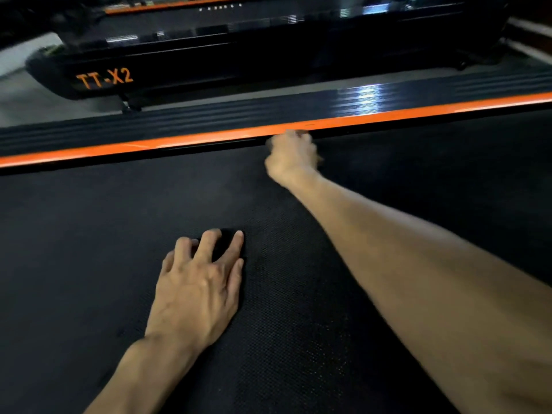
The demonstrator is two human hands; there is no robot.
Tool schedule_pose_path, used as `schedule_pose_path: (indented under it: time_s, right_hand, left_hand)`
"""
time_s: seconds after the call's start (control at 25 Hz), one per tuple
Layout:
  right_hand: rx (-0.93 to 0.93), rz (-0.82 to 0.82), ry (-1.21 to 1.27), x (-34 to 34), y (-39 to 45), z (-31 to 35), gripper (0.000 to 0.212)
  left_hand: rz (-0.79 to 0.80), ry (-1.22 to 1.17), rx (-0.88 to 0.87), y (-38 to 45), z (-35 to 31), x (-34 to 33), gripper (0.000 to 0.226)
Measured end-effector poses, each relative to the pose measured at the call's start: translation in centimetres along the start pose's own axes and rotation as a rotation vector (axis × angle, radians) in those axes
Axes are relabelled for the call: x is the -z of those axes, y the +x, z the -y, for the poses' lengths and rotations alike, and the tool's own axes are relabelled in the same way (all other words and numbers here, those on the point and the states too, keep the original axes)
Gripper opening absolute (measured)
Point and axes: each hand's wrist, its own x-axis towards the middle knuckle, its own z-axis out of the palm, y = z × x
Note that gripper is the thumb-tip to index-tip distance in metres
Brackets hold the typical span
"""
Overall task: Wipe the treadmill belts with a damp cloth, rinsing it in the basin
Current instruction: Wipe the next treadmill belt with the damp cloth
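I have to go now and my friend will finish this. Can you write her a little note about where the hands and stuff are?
Left hand: lies flat on the black treadmill belt, fingers spread, holding nothing.
Right hand: stretched out to the far edge of the belt, beside the orange side strip. It is blurred, so I cannot tell whether it holds the cloth.
Cloth and basin: not in view.
Done: cannot be judged; the belt shows no clear wet or wiped patch.
Left: find the cloth, wipe this belt, rinse it, then do the next treadmill, marked TT-X2, behind.
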Motion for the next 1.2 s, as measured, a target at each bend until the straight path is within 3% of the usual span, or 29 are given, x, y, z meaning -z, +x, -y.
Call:
schedule_pose_path:
  time_s: [0.12, 0.2, 0.28, 0.36, 0.44, 0.48, 0.68, 0.8, 0.88, 0.96, 1.08, 1.12, 1.2]
  right_hand:
    - [0.422, 0.195, 0.062, -1.8, -1.3, 3.0, 0.033]
    - [0.579, 0.192, -0.036, -1.0, -0.6, 0.1, 0.037]
    - [0.530, 0.041, -0.120, 0.2, 1.2, -5.1, 0.046]
    - [0.286, -0.123, -0.139, 2.0, 2.5, -11.7, 0.045]
    - [0.077, -0.138, -0.075, 2.6, 1.9, -14.3, 0.033]
    - [0.093, -0.126, -0.064, 2.1, 0.5, -13.0, 0.032]
    - [0.718, 0.116, 0.112, 1.1, -14.1, -5.3, 0.042]
    - [0.943, 0.326, 0.170, 3.9, -22.1, -7.2, 0.042]
    - [1.040, 0.256, 0.035, 5.3, -20.1, -10.5, 0.041]
    - [0.872, 0.091, -0.005, 6.6, -14.8, -15.6, 0.033]
    - [0.391, -0.017, -0.053, 8.9, -11.0, -21.2, 0.039]
    - [0.372, -0.025, -0.065, 8.5, -12.1, -20.6, 0.040]
    - [0.566, -0.009, -0.040, 6.8, -16.4, -16.4, 0.048]
  left_hand:
    - [-0.021, -0.003, -0.018, 0.0, 0.3, 0.0, 0.054]
    - [-0.026, -0.005, -0.029, -0.1, 0.5, -0.1, 0.054]
    - [-0.034, -0.006, -0.025, -0.1, 0.6, -0.3, 0.053]
    - [-0.034, -0.005, -0.007, -0.2, 0.4, -0.4, 0.053]
    - [-0.020, -0.002, 0.007, -0.2, 0.1, -0.3, 0.053]
    - [-0.012, 0.003, 0.010, -0.2, 0.1, -0.3, 0.054]
    - [0.051, -0.042, 0.049, -0.2, 0.4, 0.2, 0.062]
    - [0.110, -0.198, 0.049, -0.6, 1.1, 0.5, 0.068]
    - [0.188, -0.319, 0.037, -1.2, 1.9, 0.5, 0.064]
    - [0.240, -0.347, 0.028, -1.9, 1.6, 1.1, 0.051]
    - [0.260, -0.403, 0.116, -2.9, 0.5, 2.4, 0.047]
    - [0.264, -0.453, 0.164, -3.2, 0.2, 2.9, 0.045]
    - [0.267, -0.555, 0.239, -3.5, 0.2, 3.8, 0.040]
